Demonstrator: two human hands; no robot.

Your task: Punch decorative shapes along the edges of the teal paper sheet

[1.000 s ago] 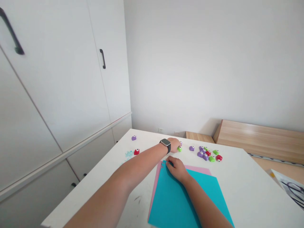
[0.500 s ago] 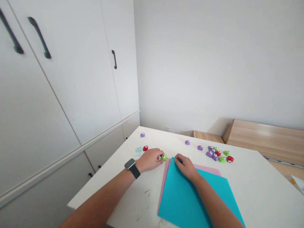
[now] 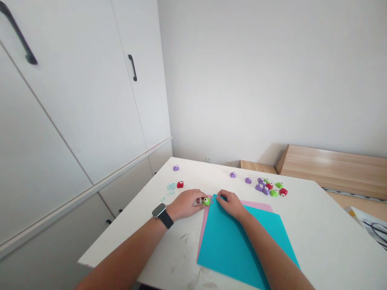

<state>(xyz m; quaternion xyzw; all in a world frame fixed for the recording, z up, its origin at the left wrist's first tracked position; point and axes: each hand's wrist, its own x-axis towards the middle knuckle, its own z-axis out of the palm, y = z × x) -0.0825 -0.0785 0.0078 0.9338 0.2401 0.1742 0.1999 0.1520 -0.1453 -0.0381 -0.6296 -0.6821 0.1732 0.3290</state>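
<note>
Pale blue paper scraps (image 3: 171, 187) and a red craft punch (image 3: 180, 184) on the white table (image 3: 317, 241), just beyond the left hand (image 3: 186, 204), its fingers (image 3: 197, 200) clamped on a green craft punch (image 3: 206, 201), half hidden by them, at the top corner of a teal paper sheet (image 3: 232, 245). Next along, the right hand (image 3: 231, 204), fingers (image 3: 222, 197) together on that corner, any grip hard to make out, with pink paper (image 3: 256, 204) showing underneath. Farthest right, a heap of purple, red and green punches (image 3: 267, 187) near the table's far edge.

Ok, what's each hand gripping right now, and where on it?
The left hand pinches a green craft punch at its near side with the fingertips; the right hand holds the teal card near its top corner.
</note>
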